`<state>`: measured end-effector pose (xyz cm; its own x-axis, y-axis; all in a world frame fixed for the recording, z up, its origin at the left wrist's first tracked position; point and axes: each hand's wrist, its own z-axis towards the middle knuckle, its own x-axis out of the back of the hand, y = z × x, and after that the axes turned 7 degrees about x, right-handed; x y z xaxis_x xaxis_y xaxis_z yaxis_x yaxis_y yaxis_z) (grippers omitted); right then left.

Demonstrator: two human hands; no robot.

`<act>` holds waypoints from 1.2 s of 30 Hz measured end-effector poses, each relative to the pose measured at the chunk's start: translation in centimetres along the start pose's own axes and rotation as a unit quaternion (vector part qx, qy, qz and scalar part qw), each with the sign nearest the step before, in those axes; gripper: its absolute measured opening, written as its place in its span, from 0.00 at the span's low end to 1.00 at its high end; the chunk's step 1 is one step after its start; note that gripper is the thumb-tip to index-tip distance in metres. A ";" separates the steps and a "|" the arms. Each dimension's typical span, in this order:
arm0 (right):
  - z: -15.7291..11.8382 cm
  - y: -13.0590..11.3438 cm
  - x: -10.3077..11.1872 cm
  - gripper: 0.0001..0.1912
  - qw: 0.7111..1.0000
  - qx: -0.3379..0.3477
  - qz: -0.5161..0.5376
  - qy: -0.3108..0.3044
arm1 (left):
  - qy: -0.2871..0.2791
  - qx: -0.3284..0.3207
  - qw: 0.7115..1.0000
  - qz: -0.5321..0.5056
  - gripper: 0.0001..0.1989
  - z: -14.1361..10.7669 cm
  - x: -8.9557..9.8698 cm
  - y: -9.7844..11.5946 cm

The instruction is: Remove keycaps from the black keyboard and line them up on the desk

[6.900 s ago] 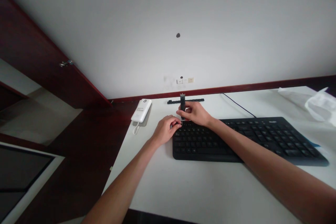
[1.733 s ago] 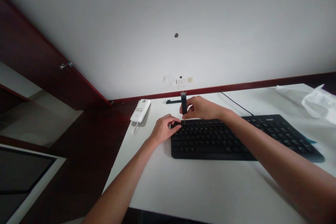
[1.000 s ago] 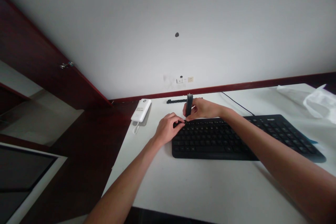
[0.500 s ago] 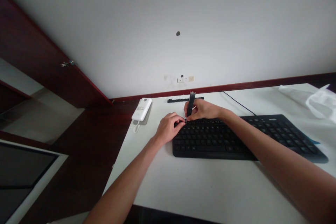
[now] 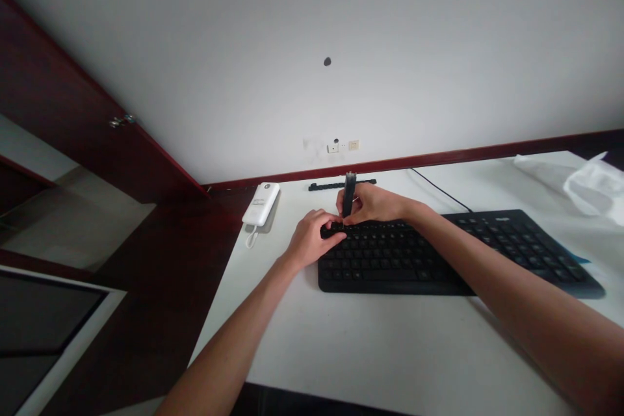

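A black keyboard [image 5: 390,275] lies on the white table, partly covered by my right forearm. My right hand [image 5: 365,203] is closed around an upright black stick-like object [image 5: 349,194], its lower end near the keyboard's upper left corner. My left hand [image 5: 316,234] rests at that same corner, thumb and forefinger on either side of a small dark piece or the keyboard edge. Fingers hide what lies between them, so I cannot make out whether it is gripped.
Behind my hands lies a black strip [image 5: 319,186] near the table's far edge. A white power bank [image 5: 262,204] with a short cable is at the left edge. White crumpled material [image 5: 592,187] sits at the right. A black cable [image 5: 441,190] runs behind the keyboard.
The black stick has moved slightly left with my right hand. My left thumb and forefinger are a little further apart. The whole view has shifted slightly.
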<state>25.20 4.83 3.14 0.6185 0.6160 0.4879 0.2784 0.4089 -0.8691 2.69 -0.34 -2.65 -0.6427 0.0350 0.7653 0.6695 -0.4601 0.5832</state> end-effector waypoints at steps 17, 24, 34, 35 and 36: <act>1.1 1.3 -0.5 0.17 0.998 -0.044 0.006 0.047 | 0.014 0.022 0.999 -0.033 0.07 0.1 -0.5 -0.1; 1.1 2.0 -0.7 0.19 0.991 -0.084 0.079 0.064 | 0.001 0.022 0.999 -0.040 0.08 0.0 -0.1 0.1; 0.7 0.6 -0.2 0.14 0.998 -0.020 -0.047 0.027 | 0.015 0.032 0.999 -0.026 0.08 0.2 -0.7 -0.2; 0.6 0.4 -0.2 0.13 0.999 -0.011 -0.046 0.020 | 0.015 0.033 0.999 -0.028 0.07 0.2 -0.8 -0.3; 0.6 0.2 -0.2 0.12 0.999 -0.002 -0.043 0.013 | 0.016 0.034 0.999 -0.030 0.06 0.2 -0.8 -0.3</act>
<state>24.73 5.18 2.89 0.6110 0.5614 0.5581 0.3339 0.4564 -0.8247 3.08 -0.05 -3.40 -0.6930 0.0327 0.7202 0.6524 -0.3968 0.6457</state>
